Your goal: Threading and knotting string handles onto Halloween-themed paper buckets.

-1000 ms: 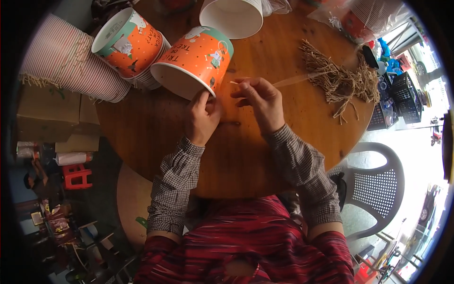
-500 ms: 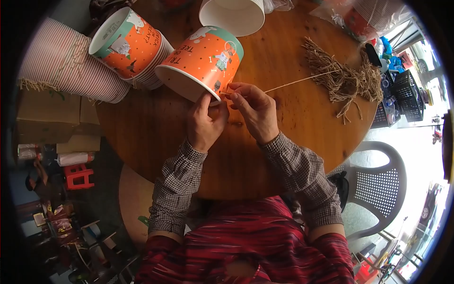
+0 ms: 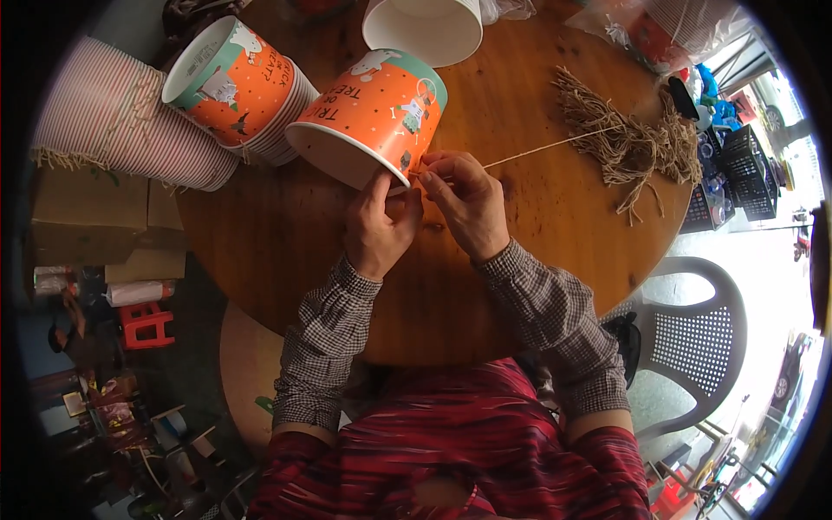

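Observation:
An orange paper bucket (image 3: 373,108) with a green band lies tilted on its side, its white-rimmed mouth toward me. My left hand (image 3: 380,227) is closed on the rim's lower right, with the fingertips partly inside. Beside that spot, my right hand (image 3: 472,208) pinches a thin twine (image 3: 546,151) against the bucket's wall. The exact point where twine meets bucket is hidden by my fingers. From there the twine runs rightward to a loose bundle of brown twine strands (image 3: 637,152) on the table.
Left of the bucket lie a nested stack of orange buckets (image 3: 247,95) and a longer striped stack (image 3: 130,113) tied with twine. A white bucket (image 3: 425,30) stands at the back of the round wooden table (image 3: 433,321). Plastic-bagged buckets (image 3: 659,35) sit far right; a grey chair (image 3: 693,347) stands right.
The bucket has turned slightly, its print shifting a little to the right. Both hands stay close together at the rim with only small finger movements.

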`<state>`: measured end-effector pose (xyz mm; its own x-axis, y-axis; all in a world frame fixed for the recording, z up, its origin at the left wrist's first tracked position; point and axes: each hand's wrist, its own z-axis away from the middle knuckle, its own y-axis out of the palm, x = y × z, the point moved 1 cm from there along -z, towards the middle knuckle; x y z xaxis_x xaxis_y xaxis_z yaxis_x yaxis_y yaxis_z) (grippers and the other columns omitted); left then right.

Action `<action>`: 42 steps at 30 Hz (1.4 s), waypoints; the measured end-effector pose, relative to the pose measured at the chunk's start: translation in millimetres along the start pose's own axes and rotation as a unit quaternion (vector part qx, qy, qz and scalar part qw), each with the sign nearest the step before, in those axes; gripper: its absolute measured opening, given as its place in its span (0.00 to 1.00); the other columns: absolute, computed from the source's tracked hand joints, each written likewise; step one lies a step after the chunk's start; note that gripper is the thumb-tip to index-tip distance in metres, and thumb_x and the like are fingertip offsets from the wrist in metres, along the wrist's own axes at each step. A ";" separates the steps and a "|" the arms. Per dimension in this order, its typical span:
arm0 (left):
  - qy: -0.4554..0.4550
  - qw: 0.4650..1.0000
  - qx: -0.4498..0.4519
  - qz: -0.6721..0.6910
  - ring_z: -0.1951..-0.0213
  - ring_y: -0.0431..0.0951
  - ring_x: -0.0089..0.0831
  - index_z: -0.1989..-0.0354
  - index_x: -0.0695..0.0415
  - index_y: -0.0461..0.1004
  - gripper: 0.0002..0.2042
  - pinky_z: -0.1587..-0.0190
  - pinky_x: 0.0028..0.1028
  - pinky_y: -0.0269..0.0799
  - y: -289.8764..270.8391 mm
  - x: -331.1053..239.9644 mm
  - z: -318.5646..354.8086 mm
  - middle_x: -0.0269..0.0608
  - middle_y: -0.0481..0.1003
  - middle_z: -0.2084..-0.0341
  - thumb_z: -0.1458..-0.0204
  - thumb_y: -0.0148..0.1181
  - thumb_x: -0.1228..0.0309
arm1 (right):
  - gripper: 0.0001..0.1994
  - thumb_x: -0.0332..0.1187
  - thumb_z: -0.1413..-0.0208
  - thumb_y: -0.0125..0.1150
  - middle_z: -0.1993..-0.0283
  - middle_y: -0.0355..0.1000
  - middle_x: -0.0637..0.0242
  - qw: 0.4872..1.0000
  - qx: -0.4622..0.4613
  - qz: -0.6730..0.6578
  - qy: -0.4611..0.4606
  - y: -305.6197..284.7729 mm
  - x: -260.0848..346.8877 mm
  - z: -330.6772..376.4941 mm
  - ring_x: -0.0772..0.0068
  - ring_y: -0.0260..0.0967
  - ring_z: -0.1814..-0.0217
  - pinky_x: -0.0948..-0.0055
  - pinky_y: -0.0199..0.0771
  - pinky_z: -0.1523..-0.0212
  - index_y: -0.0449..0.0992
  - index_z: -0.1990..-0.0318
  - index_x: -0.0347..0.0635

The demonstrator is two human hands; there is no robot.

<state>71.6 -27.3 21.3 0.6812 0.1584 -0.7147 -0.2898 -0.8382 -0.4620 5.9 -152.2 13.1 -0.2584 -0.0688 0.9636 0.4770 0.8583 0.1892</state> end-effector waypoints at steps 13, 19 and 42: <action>0.014 0.999 -0.028 -0.011 0.69 0.79 0.43 0.62 0.65 0.73 0.06 0.68 0.32 0.74 2.2 -1.2 2.9 0.49 0.76 0.72 0.48 0.55 0.81 | 0.06 0.27 0.46 0.62 0.55 0.71 0.60 0.987 0.008 0.146 -0.069 0.8 14.2 2.5 0.69 0.76 0.61 0.75 0.79 0.63 0.76 0.62 0.35; -0.015 0.999 -0.045 0.000 0.69 0.79 0.42 0.63 0.64 0.73 0.06 0.67 0.31 0.74 -0.8 0.7 0.7 0.49 0.76 0.71 0.49 0.57 0.81 | 0.08 0.25 0.46 0.61 0.51 0.71 0.57 0.983 0.047 0.146 -0.103 2.2 13.6 3.0 0.69 0.77 0.58 0.74 0.80 0.60 0.75 0.59 0.33; 0.176 0.983 -0.054 0.011 0.64 0.80 0.39 0.63 0.64 0.74 0.05 0.61 0.30 0.76 4.0 2.7 -17.0 0.46 0.79 0.66 0.49 0.58 0.82 | 0.15 0.31 0.47 0.57 0.56 0.72 0.57 0.906 0.152 0.359 -0.165 -6.8 0.2 -1.4 0.50 0.72 0.59 0.60 0.75 0.61 0.71 0.51 0.44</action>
<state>83.8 -39.1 26.5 0.8720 -0.0346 -0.4882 -0.2463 -0.8930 -0.3767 3.8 -158.8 12.2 -0.2346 0.6749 0.6996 0.3816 0.7259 -0.5722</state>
